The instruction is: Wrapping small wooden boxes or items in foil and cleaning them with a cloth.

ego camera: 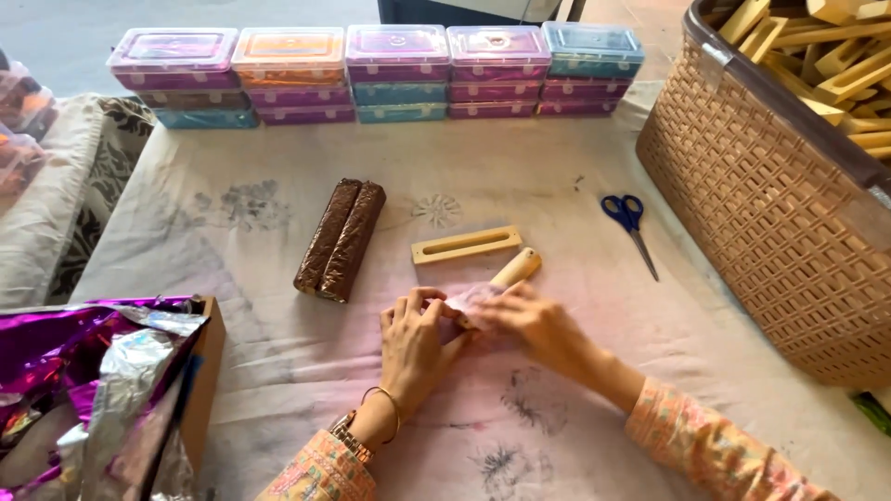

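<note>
Two hands: both meet at the middle of a cloth-covered table [278, 371], seen from above by the person's head camera.
Left hand [415, 345]: fingers curled and pinching a pale, thin wrapping sheet [469, 299] against the near end of a wooden piece; a thin bangle and a bracelet sit on the wrist.
Right hand [531, 323]: fingers bent and pressed down on the same sheet and the wood under it, touching the left hand's fingertips.
Wooden piece [515, 269]: light-coloured, rounded at its far end, lying tilted on the cloth; its near part is covered by the sheet and the hands, its far end sticks out bare.
Slotted wooden bar [466, 244]: flat, pale, with a long slot, lying just beyond the hands, apart from them.
Brown wrapped rolls [340, 239]: two long foil-covered pieces side by side, touching, to the left of the bar.
Scissors [631, 225]: blue handles, blades pointing toward the person, lying to the right.
Woven basket [770, 223]: tan plastic, at the right edge, filled with more pale wooden pieces.
Plastic boxes [399, 74]: lidded, stacked in a row along the far edge, in purple, orange and teal.
Foil sheets [83, 371]: shiny purple and silver, crumpled in a cardboard box at the near left.
</note>
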